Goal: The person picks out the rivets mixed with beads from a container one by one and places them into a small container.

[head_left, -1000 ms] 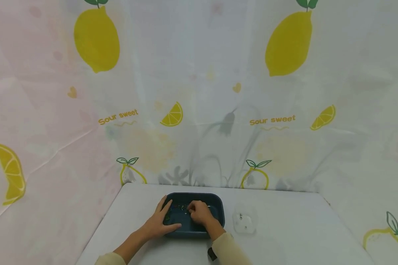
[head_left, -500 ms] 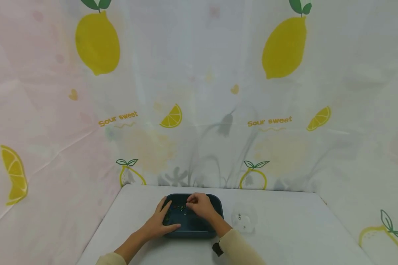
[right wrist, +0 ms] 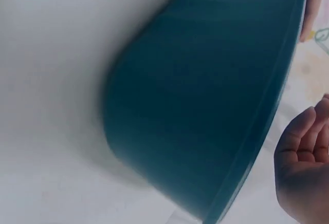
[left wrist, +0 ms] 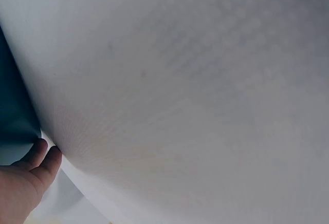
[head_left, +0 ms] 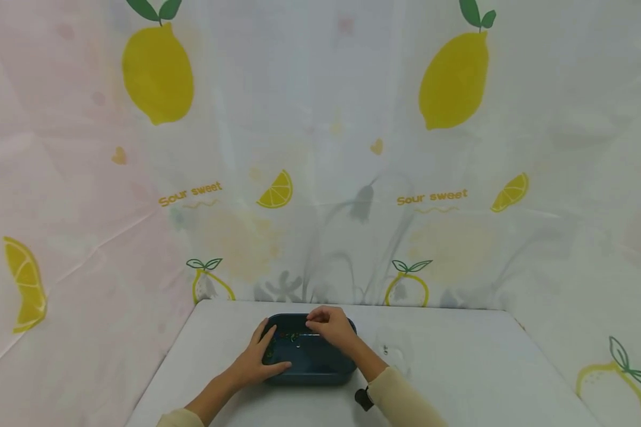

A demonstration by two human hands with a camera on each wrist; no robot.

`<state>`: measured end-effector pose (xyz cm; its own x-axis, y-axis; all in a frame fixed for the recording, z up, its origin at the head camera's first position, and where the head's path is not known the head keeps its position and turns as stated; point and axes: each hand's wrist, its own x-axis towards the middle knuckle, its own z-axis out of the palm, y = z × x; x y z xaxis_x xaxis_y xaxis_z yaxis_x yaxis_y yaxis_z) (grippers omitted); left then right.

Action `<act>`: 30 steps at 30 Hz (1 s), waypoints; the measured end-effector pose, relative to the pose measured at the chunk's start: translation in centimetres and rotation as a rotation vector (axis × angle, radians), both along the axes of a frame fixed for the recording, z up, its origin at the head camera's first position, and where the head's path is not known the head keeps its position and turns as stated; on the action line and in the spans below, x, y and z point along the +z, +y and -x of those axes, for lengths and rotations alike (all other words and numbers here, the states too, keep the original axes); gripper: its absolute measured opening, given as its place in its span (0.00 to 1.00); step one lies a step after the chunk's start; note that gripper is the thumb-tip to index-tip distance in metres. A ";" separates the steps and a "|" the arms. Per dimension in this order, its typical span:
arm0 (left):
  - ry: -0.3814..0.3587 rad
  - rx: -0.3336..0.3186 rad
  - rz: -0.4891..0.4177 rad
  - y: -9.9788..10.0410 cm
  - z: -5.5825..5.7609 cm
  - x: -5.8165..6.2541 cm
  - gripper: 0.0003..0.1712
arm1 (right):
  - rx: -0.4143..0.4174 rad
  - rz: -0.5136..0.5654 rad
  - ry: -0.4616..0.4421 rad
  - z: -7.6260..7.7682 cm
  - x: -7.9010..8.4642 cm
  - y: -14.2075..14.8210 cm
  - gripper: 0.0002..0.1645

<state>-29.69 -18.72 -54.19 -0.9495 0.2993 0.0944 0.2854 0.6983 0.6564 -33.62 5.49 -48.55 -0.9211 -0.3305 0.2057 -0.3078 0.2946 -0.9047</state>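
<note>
A dark teal plastic basin [head_left: 320, 377] stands on the white table in the head view. My left hand [head_left: 250, 363] rests at its left side with fingers spread over the rim and thumb over the front edge. In the left wrist view, that hand's fingertips [left wrist: 50, 163] lie beside the basin wall. Several tiny coloured pieces [head_left: 294, 337] lie inside the basin, too small to identify. My right hand [head_left: 335, 330] is raised over the basin's right part, thumb and fingertips close together. Whether something tiny sits between them cannot be made out, even in the right wrist view.
Right of the basin stands a clear, shallow container [head_left: 400, 357] with a small dark piece [head_left: 386, 350] in it, partly behind the right forearm. A black object [head_left: 363, 399] sits at the right wrist. A lemon-print curtain [head_left: 320, 148] closes off the back and sides.
My right hand has risen from the small pieces in the basin and shifted right, its forearm now nearer the clear container. The left hand has stayed in place.
</note>
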 end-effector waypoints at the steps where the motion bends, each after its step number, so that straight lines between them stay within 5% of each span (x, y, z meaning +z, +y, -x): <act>1: 0.003 0.001 0.000 0.0 0.0 0.0 0.60 | 0.005 0.008 0.004 0.0 0.0 0.2 0.12; 30: 0.002 -0.002 -0.013 0.2 -0.4 0.6 0.59 | -0.024 -0.045 -0.014 -0.7 1.6 4.1 0.09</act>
<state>-29.25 -18.54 -53.64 -0.9487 0.2999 0.1003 0.2881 0.6888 0.6652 -32.94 9.62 -46.96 -0.9315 -0.3170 0.1785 -0.2878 0.3419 -0.8946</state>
